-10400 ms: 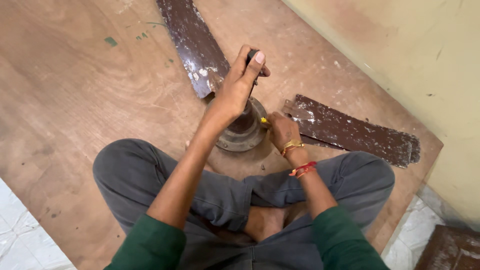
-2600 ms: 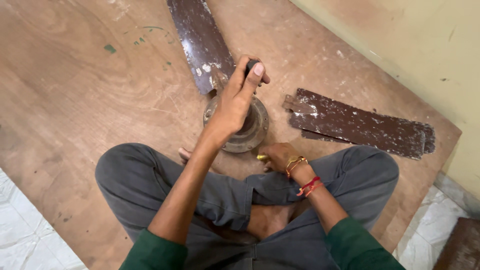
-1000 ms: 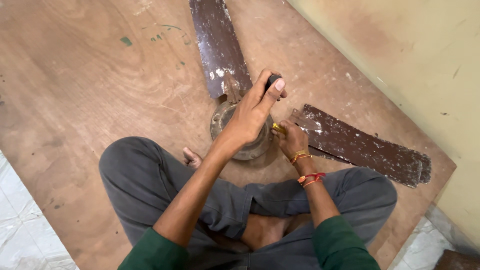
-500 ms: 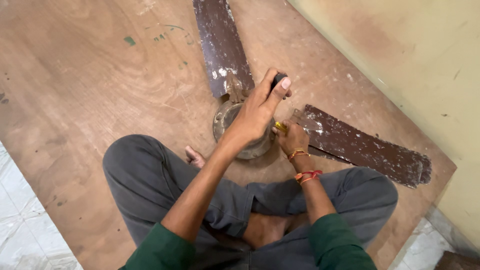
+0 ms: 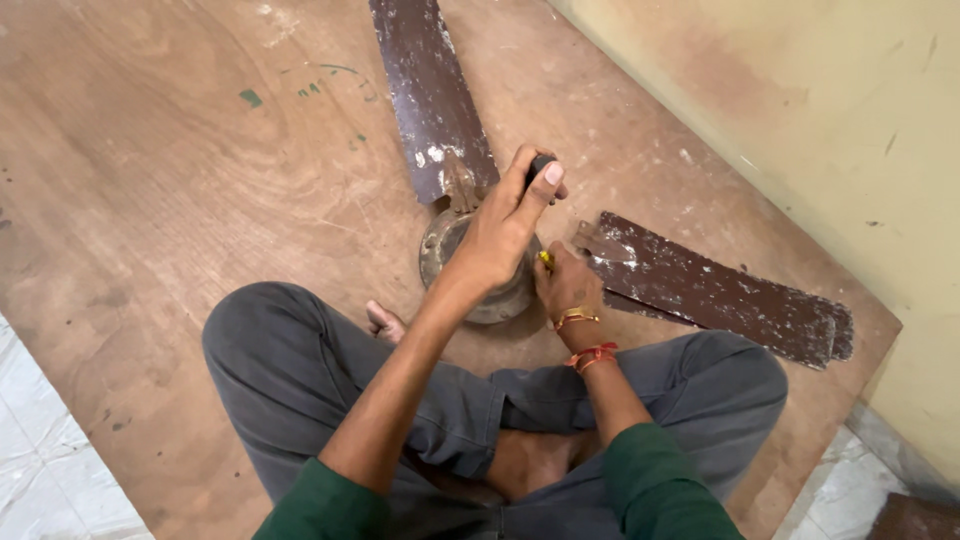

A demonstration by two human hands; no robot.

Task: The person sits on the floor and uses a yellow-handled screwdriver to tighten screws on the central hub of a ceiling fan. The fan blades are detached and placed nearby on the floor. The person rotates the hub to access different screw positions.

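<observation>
Worn plywood board [image 5: 170, 200], pale yellow wall [image 5: 800, 110], white floor tiles [image 5: 50, 480].

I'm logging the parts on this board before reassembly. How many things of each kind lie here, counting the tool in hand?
Brown fan blades: 2, one pointing up the board, one toward the wall.
Round fan motor hub: 1.
Dark-handled tool gripped by the left hand: 1; the right hand steadies near its yellow part.
Total: 4.

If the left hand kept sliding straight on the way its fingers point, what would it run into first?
The left hand points up and to the right, over the fan hub. Just past its fingertips lies bare wooden board, then the cream wall. The wall probably comes first, though depth is hard to judge.
</observation>
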